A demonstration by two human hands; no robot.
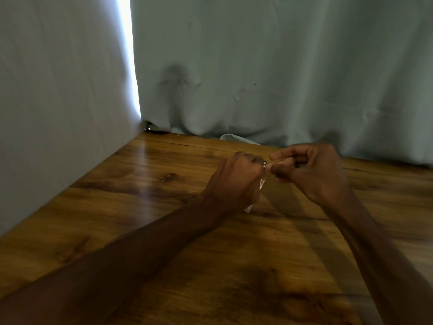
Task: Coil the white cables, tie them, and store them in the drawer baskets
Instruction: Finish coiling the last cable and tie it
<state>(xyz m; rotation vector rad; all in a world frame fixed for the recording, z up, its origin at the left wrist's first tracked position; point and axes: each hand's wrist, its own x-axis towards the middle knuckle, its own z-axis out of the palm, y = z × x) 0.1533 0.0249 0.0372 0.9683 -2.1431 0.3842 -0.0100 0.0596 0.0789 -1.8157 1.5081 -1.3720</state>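
Wood-grain bench (140,207) fills the near ground, glossy and brown, with both bare forearms reaching over it from the near edge toward the middle; the hands meet right of centre, just above the surface.

The left hand (236,181) is a fist, its fingers curled tight round the white cable (262,182); the bundle is mostly hidden inside the palm. One pale end pokes out below the heel of the hand, close to the wood; another stretch shows beside the knuckles. Its long axis runs steeply, low and near at the bottom, high and far at the top, and the top end points toward the right hand (311,170). That hand's thumb and forefinger are pressed together in a pinch at the top of the bundle, the other fingers (297,158) folded in. A thin dark loop (265,163) sits between the two hands, possibly the tie, though blur makes it hard to be sure.

The step in hand looks like the tying; to do it well, I would keep the left grip firm so the coil cannot spring open, draw the tie snug across the bundle's middle, and keep loose ends tucked.

Farther off, a pale scrap (234,137) lies at the bench's far edge; behind it hangs a grey-blue curtain (281,66). No drawer baskets are in view.
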